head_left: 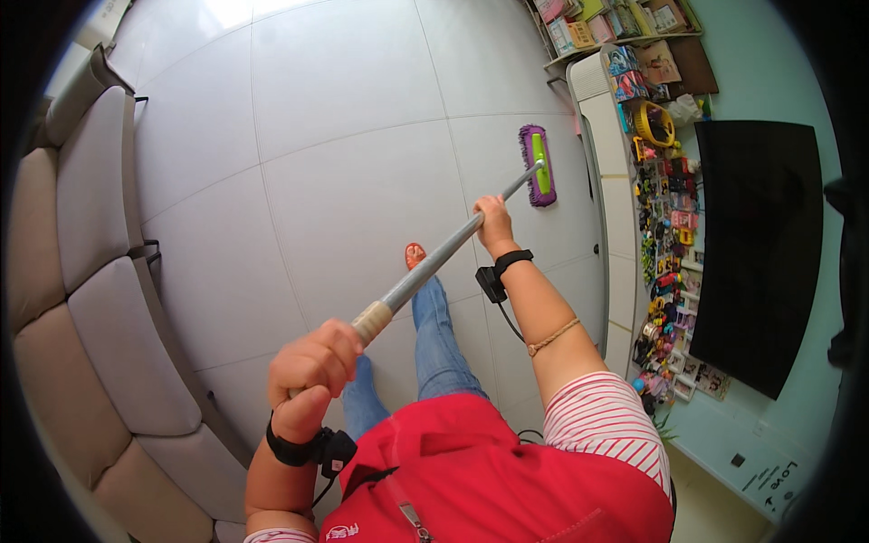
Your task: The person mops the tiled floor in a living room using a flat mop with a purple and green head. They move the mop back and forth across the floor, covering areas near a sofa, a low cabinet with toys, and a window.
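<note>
Both of my hands grip a long grey mop pole. My left hand is closed around its tan upper end, close to my chest. Farther down the shaft, my right hand is wrapped around it. The flat mop head, purple with a green plate, rests on the white tiled floor beside a low white cabinet. A black band with a small box sits on each wrist. My legs in blue jeans and one orange shoe show below the pole.
A beige sofa runs along the left. On the right, a low white cabinet carries many small toys and a dark flat screen. A shelf with books and boxes stands at the top right.
</note>
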`<control>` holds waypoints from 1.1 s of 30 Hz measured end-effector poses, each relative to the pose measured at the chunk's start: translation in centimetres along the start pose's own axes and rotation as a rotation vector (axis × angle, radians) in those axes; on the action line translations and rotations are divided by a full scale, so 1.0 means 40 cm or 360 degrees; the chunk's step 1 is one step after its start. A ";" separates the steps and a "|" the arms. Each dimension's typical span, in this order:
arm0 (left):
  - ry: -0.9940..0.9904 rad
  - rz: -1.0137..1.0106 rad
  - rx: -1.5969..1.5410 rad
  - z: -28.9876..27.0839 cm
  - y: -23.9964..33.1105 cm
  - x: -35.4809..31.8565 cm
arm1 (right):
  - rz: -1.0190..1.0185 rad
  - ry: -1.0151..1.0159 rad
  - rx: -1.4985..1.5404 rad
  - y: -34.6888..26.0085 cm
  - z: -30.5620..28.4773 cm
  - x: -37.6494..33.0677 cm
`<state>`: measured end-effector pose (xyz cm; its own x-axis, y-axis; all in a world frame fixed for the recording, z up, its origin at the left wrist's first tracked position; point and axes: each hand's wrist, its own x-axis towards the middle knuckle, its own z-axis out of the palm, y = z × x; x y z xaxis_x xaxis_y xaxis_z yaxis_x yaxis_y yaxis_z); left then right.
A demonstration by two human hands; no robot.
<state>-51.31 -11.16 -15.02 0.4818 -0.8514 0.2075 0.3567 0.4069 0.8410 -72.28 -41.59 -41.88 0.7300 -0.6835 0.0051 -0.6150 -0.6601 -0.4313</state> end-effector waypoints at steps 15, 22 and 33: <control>-0.0348 -0.0062 -0.0175 0.179 -0.397 0.467 | 0.0162 0.0061 -0.0138 0.564 -0.159 0.285; -0.0367 0.0117 -0.0077 0.163 -0.365 0.406 | 0.0163 0.0027 -0.0059 0.529 -0.135 0.326; -0.0160 -0.0052 0.0152 0.106 -0.276 0.212 | -0.0365 -0.0226 -0.0148 0.441 -0.020 0.305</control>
<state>-54.57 -24.27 -20.43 0.3870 -0.8944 0.2244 0.2904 0.3492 0.8909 -74.45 -61.81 -48.70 0.8836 -0.4668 -0.0359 -0.4489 -0.8228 -0.3486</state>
